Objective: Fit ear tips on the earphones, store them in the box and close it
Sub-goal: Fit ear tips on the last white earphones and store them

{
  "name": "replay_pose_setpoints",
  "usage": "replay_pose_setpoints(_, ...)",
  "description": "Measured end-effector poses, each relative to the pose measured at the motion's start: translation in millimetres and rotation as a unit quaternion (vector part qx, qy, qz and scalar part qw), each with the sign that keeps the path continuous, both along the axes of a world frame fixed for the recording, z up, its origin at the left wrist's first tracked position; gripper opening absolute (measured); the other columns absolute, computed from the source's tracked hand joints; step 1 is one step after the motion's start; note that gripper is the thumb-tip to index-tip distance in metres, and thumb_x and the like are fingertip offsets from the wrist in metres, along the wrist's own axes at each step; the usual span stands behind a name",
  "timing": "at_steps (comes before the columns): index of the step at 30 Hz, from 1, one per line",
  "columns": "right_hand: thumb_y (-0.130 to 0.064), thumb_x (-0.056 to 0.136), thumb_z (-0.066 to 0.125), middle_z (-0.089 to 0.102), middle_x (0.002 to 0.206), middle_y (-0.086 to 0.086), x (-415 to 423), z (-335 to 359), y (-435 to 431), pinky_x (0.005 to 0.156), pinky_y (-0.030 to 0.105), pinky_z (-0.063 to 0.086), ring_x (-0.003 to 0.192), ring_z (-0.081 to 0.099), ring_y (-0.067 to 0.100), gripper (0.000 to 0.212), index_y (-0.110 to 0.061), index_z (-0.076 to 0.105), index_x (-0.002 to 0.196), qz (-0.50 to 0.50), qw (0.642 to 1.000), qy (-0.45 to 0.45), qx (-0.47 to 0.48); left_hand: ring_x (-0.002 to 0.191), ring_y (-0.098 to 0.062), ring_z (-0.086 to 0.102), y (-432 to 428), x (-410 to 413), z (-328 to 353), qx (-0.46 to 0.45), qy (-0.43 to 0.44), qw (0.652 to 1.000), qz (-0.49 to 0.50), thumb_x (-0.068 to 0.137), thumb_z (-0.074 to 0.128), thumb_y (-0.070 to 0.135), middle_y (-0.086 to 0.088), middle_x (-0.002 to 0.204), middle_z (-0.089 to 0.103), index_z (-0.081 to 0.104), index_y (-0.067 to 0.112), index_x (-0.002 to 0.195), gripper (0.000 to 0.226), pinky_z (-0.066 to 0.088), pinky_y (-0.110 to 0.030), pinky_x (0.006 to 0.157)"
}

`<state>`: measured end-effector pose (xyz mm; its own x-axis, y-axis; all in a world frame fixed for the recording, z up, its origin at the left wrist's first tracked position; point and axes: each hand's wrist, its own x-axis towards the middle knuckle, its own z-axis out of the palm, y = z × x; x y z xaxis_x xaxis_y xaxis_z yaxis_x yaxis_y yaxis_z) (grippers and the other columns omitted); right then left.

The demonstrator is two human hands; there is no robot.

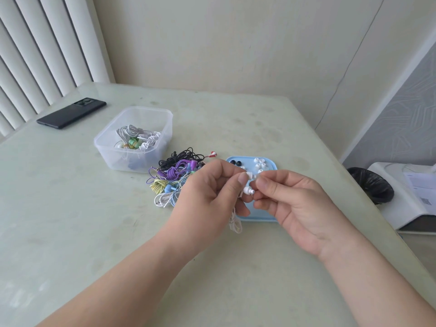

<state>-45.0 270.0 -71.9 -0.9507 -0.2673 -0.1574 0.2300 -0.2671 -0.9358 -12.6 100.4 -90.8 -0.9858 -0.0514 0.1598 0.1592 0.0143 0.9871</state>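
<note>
Left hand (207, 197) grip holds white earphones (247, 190); right hand (295, 208) grip pinches ear tip (255, 177).

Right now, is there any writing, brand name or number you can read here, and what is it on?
No text can be read.
Paper on the white machine: print too small and blurred.
Phone: no lettering shows.
Plastic box: no label shows.

Pale green glossy bench (70, 220): black smartphone (70, 113) at ten o'clock, clear plastic box (111, 156) at eleven, heap of coloured coiled earphones (174, 175) mid-bench, light blue plastic tray (271, 162) at its three o'clock.
</note>
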Motion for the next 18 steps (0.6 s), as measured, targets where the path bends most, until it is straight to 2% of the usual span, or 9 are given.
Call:
replay_pose_setpoints(4, -0.004, 0.075, 0.071, 0.071, 0.073, 0.013, 0.9, 1.2, -0.7, 0.06, 0.024, 0.058, 0.064, 0.069, 0.019, 0.009, -0.01, 0.077, 0.072, 0.008, 1.0, -0.014, -0.027, 0.06, -0.023, 0.073, 0.3, 0.6, 0.9, -0.012, 0.016, 1.0, -0.004, 0.101, 0.064, 0.019, -0.009, 0.078, 0.076, 0.067, 0.01, 0.095, 0.011, 0.055, -0.028, 0.056)
replay_pose_setpoints(9, -0.004, 0.075, 0.07, 0.072, 0.075, 0.014, 1.2, 0.9, -2.7, 0.061, 0.025, 0.058, 0.067, 0.069, 0.021, 0.007, -0.008, 0.076, 0.074, 0.003, 0.999, -0.014, -0.046, 0.061, -0.023, 0.073, 1.3, 0.9, -0.6, -0.022, 0.027, 0.999, 0.003, 0.101, 0.065, 0.018, -0.008, 0.077, 0.076, 0.067, 0.012, 0.093, 0.01, 0.055, -0.025, 0.057)
replay_pose_setpoints(15, -0.003, 0.076, 0.07, 0.072, 0.079, 0.017, 4.7, -0.6, -7.3, 0.063, 0.026, 0.058, 0.068, 0.07, 0.024, 0.005, -0.004, 0.073, 0.08, -0.012, 0.999, 0.015, -0.048, 0.061, -0.02, 0.072, 2.3, 2.6, -1.5, -0.036, 0.046, 0.998, 0.027, 0.101, 0.065, 0.015, -0.003, 0.076, 0.075, 0.066, 0.013, 0.092, 0.009, 0.058, -0.039, 0.055)
replay_pose_setpoints(18, -0.005, 0.074, 0.072, 0.07, 0.08, 0.017, 5.1, -3.3, -9.1, 0.063, 0.027, 0.057, 0.072, 0.067, 0.027, 0.007, -0.004, 0.074, 0.081, -0.022, 0.998, 0.022, -0.051, 0.061, -0.019, 0.072, 3.5, 2.5, -2.8, -0.046, 0.055, 0.997, 0.034, 0.101, 0.065, 0.015, -0.003, 0.076, 0.074, 0.065, 0.013, 0.091, 0.01, 0.058, -0.035, 0.054)
